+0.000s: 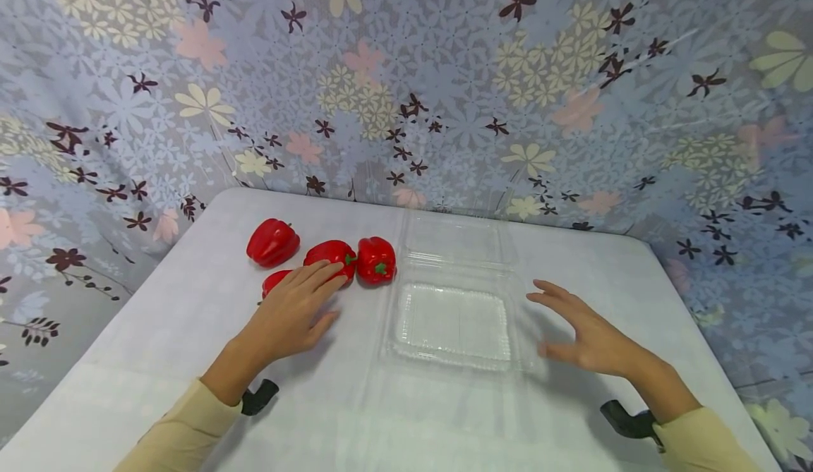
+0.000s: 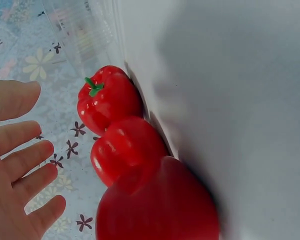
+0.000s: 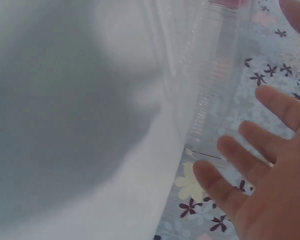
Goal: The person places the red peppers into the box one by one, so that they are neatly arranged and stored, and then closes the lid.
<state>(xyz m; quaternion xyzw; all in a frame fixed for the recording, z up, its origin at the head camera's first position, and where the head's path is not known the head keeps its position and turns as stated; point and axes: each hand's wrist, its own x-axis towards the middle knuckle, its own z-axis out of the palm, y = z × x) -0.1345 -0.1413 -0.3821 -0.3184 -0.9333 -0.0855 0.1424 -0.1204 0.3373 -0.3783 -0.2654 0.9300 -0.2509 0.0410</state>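
Several red bell peppers lie on the left half of the white table; one pepper [image 1: 273,243] is at the back left and another pepper [image 1: 377,260] with a green stem is beside the container. My left hand [image 1: 288,317] hovers over the peppers, fingers spread, and partly hides two of them; in the left wrist view the hand [image 2: 20,165] is apart from the red peppers [image 2: 110,100]. A clear plastic clamshell container [image 1: 454,324] lies with its lid [image 1: 454,239] folded back. To its right, my right hand [image 1: 587,331] is held with fingers extended and nothing in it.
The white table [image 1: 159,338] has rounded back corners. Behind it and at both sides hangs a flowered cloth [image 1: 438,91]. Dark wrist-camera mounts [image 1: 259,396] stick out beneath both wrists.
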